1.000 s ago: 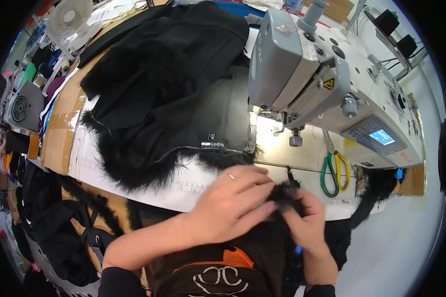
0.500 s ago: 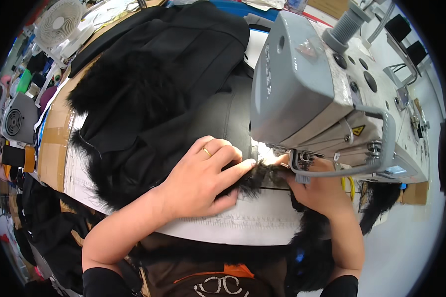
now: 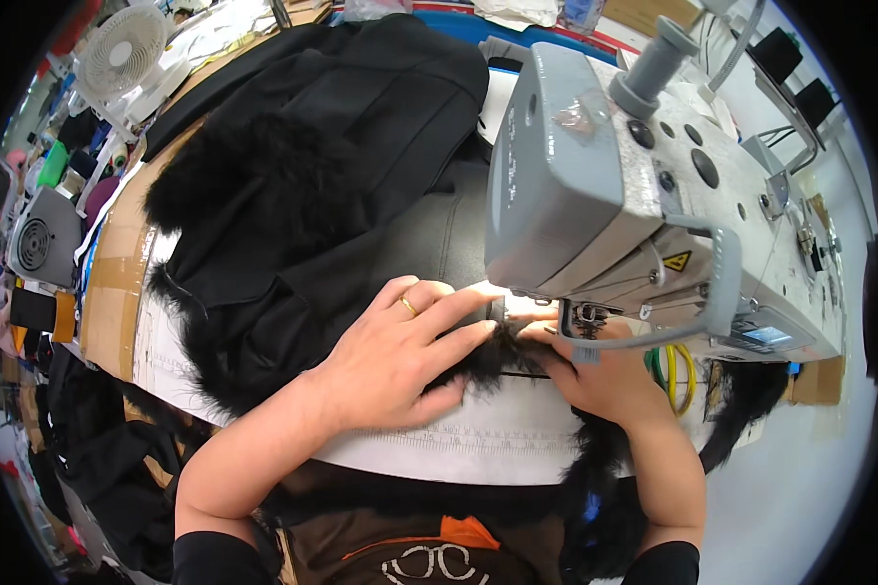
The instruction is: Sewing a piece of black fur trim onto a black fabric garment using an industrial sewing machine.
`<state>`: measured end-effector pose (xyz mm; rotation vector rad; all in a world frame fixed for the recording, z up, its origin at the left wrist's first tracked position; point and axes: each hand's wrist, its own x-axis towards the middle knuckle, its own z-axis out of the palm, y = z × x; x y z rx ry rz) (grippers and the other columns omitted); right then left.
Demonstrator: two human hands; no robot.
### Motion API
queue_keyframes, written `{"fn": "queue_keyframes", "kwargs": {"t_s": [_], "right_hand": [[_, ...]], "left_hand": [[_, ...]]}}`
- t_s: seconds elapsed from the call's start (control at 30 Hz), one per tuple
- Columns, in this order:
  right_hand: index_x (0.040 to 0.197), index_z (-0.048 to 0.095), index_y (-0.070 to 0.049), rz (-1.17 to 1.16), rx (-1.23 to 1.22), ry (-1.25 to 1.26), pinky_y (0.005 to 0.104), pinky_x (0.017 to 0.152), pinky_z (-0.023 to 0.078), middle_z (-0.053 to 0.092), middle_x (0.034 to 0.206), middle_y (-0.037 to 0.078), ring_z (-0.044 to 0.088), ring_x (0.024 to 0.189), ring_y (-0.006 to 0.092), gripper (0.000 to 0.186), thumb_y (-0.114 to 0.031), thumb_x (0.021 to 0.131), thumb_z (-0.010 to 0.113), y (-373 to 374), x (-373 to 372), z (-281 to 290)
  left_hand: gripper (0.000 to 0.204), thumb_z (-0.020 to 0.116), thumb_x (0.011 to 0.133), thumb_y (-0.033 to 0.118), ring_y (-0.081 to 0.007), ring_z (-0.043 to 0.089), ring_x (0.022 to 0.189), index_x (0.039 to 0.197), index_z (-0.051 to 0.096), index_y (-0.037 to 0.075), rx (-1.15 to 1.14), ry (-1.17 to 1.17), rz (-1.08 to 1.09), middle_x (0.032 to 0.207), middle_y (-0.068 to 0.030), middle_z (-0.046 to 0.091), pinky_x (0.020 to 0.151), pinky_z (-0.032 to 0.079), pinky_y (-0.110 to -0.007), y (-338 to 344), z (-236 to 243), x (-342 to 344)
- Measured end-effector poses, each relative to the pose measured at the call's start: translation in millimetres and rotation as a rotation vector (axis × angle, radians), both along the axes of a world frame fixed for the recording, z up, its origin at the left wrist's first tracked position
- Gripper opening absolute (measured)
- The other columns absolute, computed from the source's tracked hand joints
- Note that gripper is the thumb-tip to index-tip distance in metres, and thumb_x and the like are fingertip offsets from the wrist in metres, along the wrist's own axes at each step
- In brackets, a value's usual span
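Observation:
A black garment (image 3: pixel 263 244) with fluffy fur trim is spread over the worktable. My left hand (image 3: pixel 395 351), with a ring on one finger, lies on its edge, fingers stretched and apart. The fingertips touch the black fur trim (image 3: pixel 485 369) beside the needle area. My right hand (image 3: pixel 595 375) is under the front of the sewing machine (image 3: pixel 576 175), partly hidden by its grey guard bar. Its fingers pinch the edge of the fur trim close to my left fingertips. Bright lamp light falls on the fabric there; the seam edge is hard to make out.
A ruler scale runs along the white table edge (image 3: pixel 410 458). Black fur strips (image 3: pixel 595 487) hang over the front at the right. Yellow and green loops (image 3: pixel 683 375) sit beside the machine. A white fan (image 3: pixel 122 54) and a cardboard panel (image 3: pixel 117 292) are at the left.
My right hand has shifted left, nearer my left hand. My left index finger now stretches further along the fabric edge. The whole view has shifted slightly, with the machine lying further left.

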<state>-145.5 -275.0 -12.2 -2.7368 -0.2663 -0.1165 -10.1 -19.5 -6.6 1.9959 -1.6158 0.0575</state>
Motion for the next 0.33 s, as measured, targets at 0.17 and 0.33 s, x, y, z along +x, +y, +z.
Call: {"fn": "queue_keyframes", "kwargs": {"t_s": [0.17,0.33], "right_hand": [[0.115,0.075,-0.019,0.082,-0.042,-0.104,0.0405,0.075,0.056,0.072,0.115,0.001,0.072,0.095,0.0252,0.032,-0.013,0.083,0.080,0,-2,-1],[0.120,0.076,-0.024,0.175,-0.078,-0.201,0.0386,0.060,0.055,0.065,0.107,-0.003,0.070,0.082,0.0173,0.039,-0.022,0.081,0.083,-4,-1,-11]], "left_hand": [[0.058,0.073,0.075,0.019,-0.0307,0.056,0.117,0.131,0.066,0.007,0.048,-0.021,-0.026,0.126,-0.0068,0.065,0.107,0.042,-0.047,0,0,-1],[0.062,0.073,0.074,0.018,-0.0297,0.056,0.119,0.136,0.065,0.012,0.131,0.003,-0.043,0.124,-0.0056,0.066,0.108,0.041,-0.048,-1,1,2]]}}
